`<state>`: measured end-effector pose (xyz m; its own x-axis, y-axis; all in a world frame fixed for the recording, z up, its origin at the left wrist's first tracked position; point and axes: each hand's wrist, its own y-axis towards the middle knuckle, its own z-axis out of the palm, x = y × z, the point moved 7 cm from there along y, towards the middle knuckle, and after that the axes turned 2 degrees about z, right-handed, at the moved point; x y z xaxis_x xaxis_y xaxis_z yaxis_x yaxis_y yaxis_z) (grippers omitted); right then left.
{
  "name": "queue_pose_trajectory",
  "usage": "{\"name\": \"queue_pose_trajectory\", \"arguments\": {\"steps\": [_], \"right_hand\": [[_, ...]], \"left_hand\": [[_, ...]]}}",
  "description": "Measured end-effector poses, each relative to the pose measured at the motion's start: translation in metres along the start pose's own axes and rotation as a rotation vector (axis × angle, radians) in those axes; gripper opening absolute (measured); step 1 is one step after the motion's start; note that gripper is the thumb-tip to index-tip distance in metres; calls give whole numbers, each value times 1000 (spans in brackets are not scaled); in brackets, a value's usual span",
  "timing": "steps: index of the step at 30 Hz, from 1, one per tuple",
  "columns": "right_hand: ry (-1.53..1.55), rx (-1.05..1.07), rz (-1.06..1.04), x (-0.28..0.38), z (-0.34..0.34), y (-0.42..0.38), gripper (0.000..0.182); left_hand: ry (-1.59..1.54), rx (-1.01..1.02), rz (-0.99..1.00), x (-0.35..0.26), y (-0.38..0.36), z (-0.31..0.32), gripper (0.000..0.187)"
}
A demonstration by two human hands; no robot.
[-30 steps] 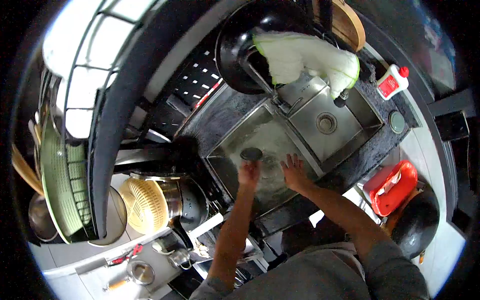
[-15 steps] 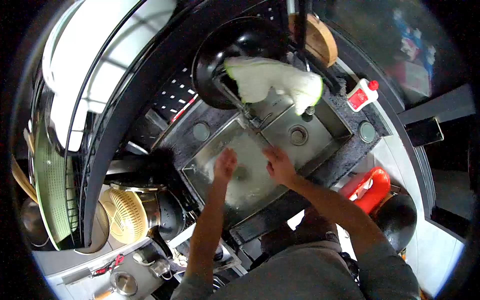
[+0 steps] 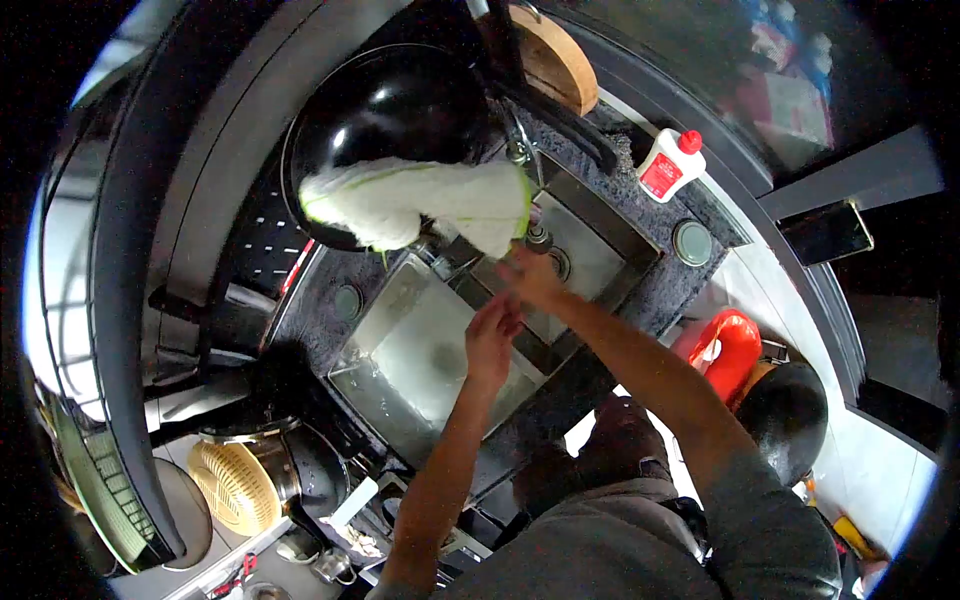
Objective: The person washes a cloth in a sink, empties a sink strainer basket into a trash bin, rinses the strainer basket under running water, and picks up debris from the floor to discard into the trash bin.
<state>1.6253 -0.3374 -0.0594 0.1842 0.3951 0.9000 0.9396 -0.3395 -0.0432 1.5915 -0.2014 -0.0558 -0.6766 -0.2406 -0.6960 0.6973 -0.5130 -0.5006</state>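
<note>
My left hand (image 3: 491, 338) is held over the divider side of the sink, its fingers loosely bent with nothing visible in them. Just above and to its right is my right hand (image 3: 537, 278), slightly blurred, fingers stretched toward the left and right under the hanging end of a cloth. The two hands overlap closely at the fingertips in this view. That white cloth (image 3: 420, 198) with green edging hangs in front of a black wok (image 3: 375, 120). Below the hands, the steel sink's large left basin (image 3: 420, 350) looks wet; its smaller right basin (image 3: 595, 245) has a drain.
On the dark counter at the right stand a white bottle with a red cap (image 3: 672, 168) and a round lid-like disc (image 3: 692, 243). A round wooden board (image 3: 552, 60) leans at the back. A yellow colander (image 3: 235, 488) and a red bag (image 3: 733, 350) lie lower down.
Both hands have come together, moving from over the left basin up toward the cloth's lower end. The camera view has shifted, so the cloth and wok appear farther left.
</note>
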Motion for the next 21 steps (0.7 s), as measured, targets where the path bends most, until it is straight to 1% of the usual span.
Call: {"name": "queue_pose_trajectory", "arguments": {"steps": [1,2,3,4,5,6,7,9,10,11,12,14,15,16,17,18,19,21], "right_hand": [[141,-10,273,-25,-6,1,30],[149,-17,286,-44,-4,6,30],[554,-32,348,-73,7,11,29],[959,-52,398,-59,-6,11,29],[740,-82,782,-68,-24,-3,32],[741,-96,799,-83,-13,-8,32],[625,-315,279,-81,-21,-2,37],[463,-517,-227,-52,-42,-8,42],[1137,-346,154,-55,-37,5,46],[1787,-115,563,-49,-11,5,53],[1794,-119,570,-57,-9,10,53],[1854,104,440,-62,-1,29,56],[1865,104,442,-60,-10,34,56],[1869,68,538,-63,-23,34,56],[1868,33,638,-62,-30,32,55],[1872,33,644,-59,-23,29,55],[2004,120,550,-47,-13,28,56],[2125,212,456,-40,-4,29,58]], "left_hand": [[27,12,55,2,15,17,36],[54,27,106,5,30,31,36],[63,35,94,11,47,40,36],[475,-17,235,7,63,48,36],[680,-28,295,10,77,59,37],[885,-52,356,13,92,70,37],[883,-72,466,11,105,83,36],[877,-78,562,9,138,94,36],[979,-38,344,19,166,82,47],[1029,-23,229,23,171,78,54],[1083,-4,114,26,176,75,60],[1411,-54,67,4,165,92,34],[1476,-68,65,2,162,93,34],[1497,-75,82,3,162,91,33],[1492,-82,104,2,162,87,33],[1402,-65,122,1,167,74,32],[1310,-45,122,1,173,61,32],[1202,-47,139,1,184,38,31]]}}
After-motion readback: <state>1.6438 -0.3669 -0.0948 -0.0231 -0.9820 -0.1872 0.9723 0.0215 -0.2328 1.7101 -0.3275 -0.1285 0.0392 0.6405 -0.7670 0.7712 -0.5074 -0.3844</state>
